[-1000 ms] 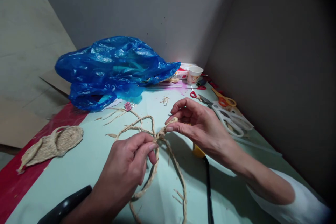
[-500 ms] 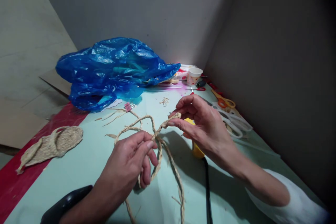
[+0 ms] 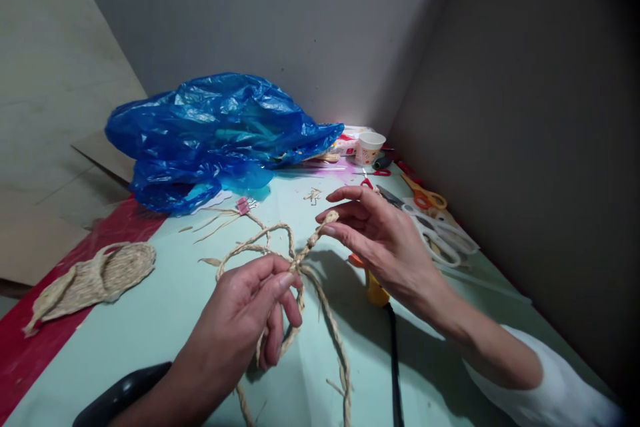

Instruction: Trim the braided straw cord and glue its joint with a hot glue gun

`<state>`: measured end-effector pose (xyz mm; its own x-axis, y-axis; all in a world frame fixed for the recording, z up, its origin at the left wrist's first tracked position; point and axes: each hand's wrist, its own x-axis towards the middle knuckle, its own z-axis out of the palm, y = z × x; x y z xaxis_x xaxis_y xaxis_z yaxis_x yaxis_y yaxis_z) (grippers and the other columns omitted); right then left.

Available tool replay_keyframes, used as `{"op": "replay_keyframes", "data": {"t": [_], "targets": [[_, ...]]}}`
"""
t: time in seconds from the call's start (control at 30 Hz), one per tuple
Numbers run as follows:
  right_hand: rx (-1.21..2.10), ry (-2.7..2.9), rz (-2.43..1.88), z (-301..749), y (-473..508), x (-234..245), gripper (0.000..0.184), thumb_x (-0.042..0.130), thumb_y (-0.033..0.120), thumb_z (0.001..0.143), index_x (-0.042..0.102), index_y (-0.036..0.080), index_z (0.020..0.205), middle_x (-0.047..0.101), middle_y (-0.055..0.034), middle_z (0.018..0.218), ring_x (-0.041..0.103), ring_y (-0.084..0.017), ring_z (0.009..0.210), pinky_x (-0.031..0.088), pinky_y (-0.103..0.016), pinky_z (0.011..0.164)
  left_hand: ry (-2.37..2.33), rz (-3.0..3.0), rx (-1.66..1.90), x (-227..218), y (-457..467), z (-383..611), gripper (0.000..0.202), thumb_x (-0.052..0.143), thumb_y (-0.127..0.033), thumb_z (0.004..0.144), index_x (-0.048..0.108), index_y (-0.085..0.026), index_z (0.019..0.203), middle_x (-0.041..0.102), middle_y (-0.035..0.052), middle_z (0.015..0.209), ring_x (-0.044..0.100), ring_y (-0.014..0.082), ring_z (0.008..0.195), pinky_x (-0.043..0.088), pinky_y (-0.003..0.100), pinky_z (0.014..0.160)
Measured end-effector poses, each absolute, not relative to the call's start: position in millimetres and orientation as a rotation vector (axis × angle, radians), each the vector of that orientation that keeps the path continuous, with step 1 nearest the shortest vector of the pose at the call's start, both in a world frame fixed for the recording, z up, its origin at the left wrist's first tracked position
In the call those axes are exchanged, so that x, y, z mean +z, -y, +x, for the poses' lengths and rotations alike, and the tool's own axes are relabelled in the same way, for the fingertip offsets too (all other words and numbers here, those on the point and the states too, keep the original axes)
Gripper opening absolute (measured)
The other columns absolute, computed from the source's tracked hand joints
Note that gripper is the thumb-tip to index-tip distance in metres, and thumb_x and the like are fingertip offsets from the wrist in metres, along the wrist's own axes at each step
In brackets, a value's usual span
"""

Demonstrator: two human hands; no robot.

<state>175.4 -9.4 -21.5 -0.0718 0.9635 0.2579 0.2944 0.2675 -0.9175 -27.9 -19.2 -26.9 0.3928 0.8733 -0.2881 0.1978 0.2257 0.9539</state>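
Observation:
A braided straw rope [image 3: 260,240] lies in loops on the pale green table [image 3: 165,307]. My left hand [image 3: 245,320] pinches the rope where its strands cross, thumb and forefinger closed on the knot. My right hand [image 3: 385,240] holds the rope's short free end between thumb and fingertips, lifted a little above the table, the other fingers stretched out. Two strands of the rope trail down toward the near edge.
A blue plastic bag [image 3: 210,137] lies at the back left. A woven straw sandal [image 3: 95,277] rests at the left on a red strip. Several scissors [image 3: 435,227], a paper cup [image 3: 371,147], a pink clip [image 3: 243,205], a yellow tool [image 3: 375,290] with black cord, and a black object [image 3: 120,393] surround me.
My right hand has pulled the rope's free end up and away from the knot, stretching it out. The left hand kept its pinch and shifted slightly lower.

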Motion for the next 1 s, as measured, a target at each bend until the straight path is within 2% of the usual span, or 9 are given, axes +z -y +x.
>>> {"op": "replay_keyframes", "data": {"t": [0.13, 0.23, 0.3, 0.37, 0.43, 0.5, 0.6, 0.73, 1.0], "targets": [[0.963, 1.551, -1.184, 180, 1, -19, 0.037, 0.067, 0.038, 0.091, 0.054, 0.024, 0.123, 0.068, -0.0081, 0.121, 0.070, -0.019, 0.101, 0.055, -0.032, 0.086, -1.018, 1.151, 0.647, -30, 18, -27, 0.021, 0.055, -0.037, 0.095, 0.062, -0.017, 0.094, 0.069, -0.0019, 0.065, 0.050, 0.0062, 0.034, 0.041, 0.018, 0.037], [0.748, 1.569, -1.234, 194, 2, -8, 0.036, 0.066, 0.038, 0.092, 0.056, 0.025, 0.123, 0.066, -0.0088, 0.127, 0.066, -0.021, 0.111, 0.054, -0.033, 0.088, -1.027, 1.041, 0.702, -30, 17, -27, 0.021, 0.061, -0.036, 0.092, 0.062, -0.017, 0.100, 0.069, -0.0025, 0.065, 0.050, 0.0068, 0.035, 0.043, 0.019, 0.036], [0.484, 1.585, -1.363, 206, 11, 1, 0.027, 0.063, 0.039, 0.093, 0.059, 0.023, 0.116, 0.070, -0.0077, 0.112, 0.068, -0.021, 0.101, 0.054, -0.031, 0.081, -1.056, 0.959, 0.746, -30, 16, -28, 0.023, 0.063, -0.036, 0.091, 0.062, -0.017, 0.103, 0.068, -0.0032, 0.066, 0.048, 0.0066, 0.037, 0.042, 0.018, 0.036], [0.258, 1.631, -1.569, 217, 24, 4, 0.021, 0.058, 0.041, 0.096, 0.062, 0.021, 0.100, 0.071, -0.0047, 0.086, 0.068, -0.018, 0.074, 0.050, -0.028, 0.064, -1.073, 0.904, 0.778, -30, 14, -30, 0.023, 0.064, -0.036, 0.091, 0.061, -0.018, 0.105, 0.068, -0.0030, 0.068, 0.049, 0.0068, 0.039, 0.042, 0.017, 0.037], [0.180, 1.748, -1.788, 222, 40, -2, 0.032, 0.046, 0.045, 0.099, 0.062, 0.020, 0.086, 0.063, -0.0019, 0.063, 0.058, -0.016, 0.052, 0.041, -0.027, 0.051, -1.072, 0.878, 0.807, -31, 14, -31, 0.022, 0.065, -0.034, 0.091, 0.061, -0.017, 0.106, 0.069, -0.0017, 0.071, 0.050, 0.0079, 0.043, 0.042, 0.018, 0.038], [0.218, 1.905, -1.970, 221, 52, -17, 0.045, 0.038, 0.052, 0.100, 0.060, 0.021, 0.076, 0.060, -0.0025, 0.056, 0.056, -0.018, 0.048, 0.036, -0.028, 0.048, -1.060, 0.852, 0.840, -31, 14, -31, 0.020, 0.065, -0.031, 0.090, 0.062, -0.017, 0.104, 0.069, -0.0003, 0.073, 0.051, 0.0090, 0.047, 0.043, 0.018, 0.042], [0.262, 1.954, -2.084, 216, 59, -43, 0.040, 0.046, 0.060, 0.094, 0.057, 0.021, 0.095, 0.068, -0.0044, 0.065, 0.063, -0.023, 0.053, 0.037, -0.029, 0.050, -1.034, 0.798, 0.870, -28, 17, -30, 0.015, 0.065, -0.025, 0.088, 0.064, -0.016, 0.100, 0.068, 0.0006, 0.074, 0.052, 0.0091, 0.053, 0.042, 0.018, 0.048], [0.297, 1.911, -2.101, 212, 54, -58, 0.046, 0.048, 0.054, 0.092, 0.045, 0.018, 0.121, 0.069, -0.0040, 0.068, 0.066, -0.027, 0.059, 0.042, -0.033, 0.054, -1.006, 0.780, 0.893, -23, 17, -29, 0.021, 0.065, -0.024, 0.087, 0.065, -0.014, 0.105, 0.069, 0.0025, 0.075, 0.051, 0.0096, 0.056, 0.040, 0.019, 0.052], [0.362, 1.840, -2.153, 212, 49, -50, 0.043, 0.044, 0.057, 0.088, 0.045, 0.020, 0.111, 0.065, -0.0038, 0.067, 0.064, -0.027, 0.057, 0.042, -0.035, 0.055, -1.066, 0.996, 1.045, -22, 12, -31, 0.024, 0.059, -0.034, 0.094, 0.057, -0.018, 0.112, 0.072, 0.0018, 0.084, 0.050, 0.0100, 0.058, 0.040, 0.023, 0.059]]}}
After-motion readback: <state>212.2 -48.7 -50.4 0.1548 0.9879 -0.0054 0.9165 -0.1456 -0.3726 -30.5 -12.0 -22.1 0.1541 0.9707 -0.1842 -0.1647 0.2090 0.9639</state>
